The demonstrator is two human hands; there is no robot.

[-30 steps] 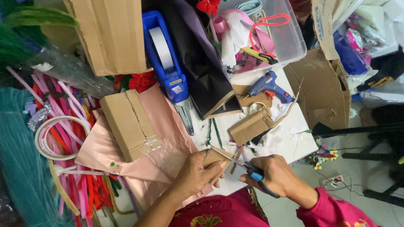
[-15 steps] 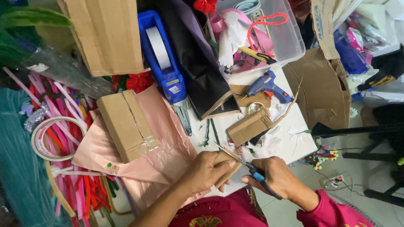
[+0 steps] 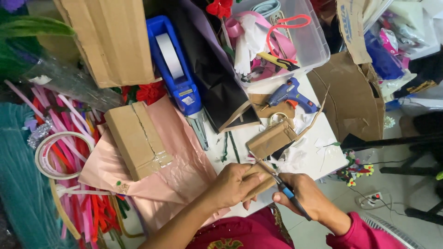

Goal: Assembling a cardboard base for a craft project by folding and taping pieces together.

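- A crowded white worktable [image 3: 318, 159] leaves bare room only near its right corner, beside the floor.
- Pink wrapping paper [image 3: 170, 170] carries a taped cardboard box [image 3: 137, 139], below a blue tape dispenser [image 3: 174, 69].
- The left hand [image 3: 233, 184] is closed around a small cardboard piece [image 3: 261, 180] at the table's near edge; most of the piece is hidden.
- The right hand [image 3: 307, 196] grips blue-handled scissors [image 3: 281, 184], blades touching the cardboard.
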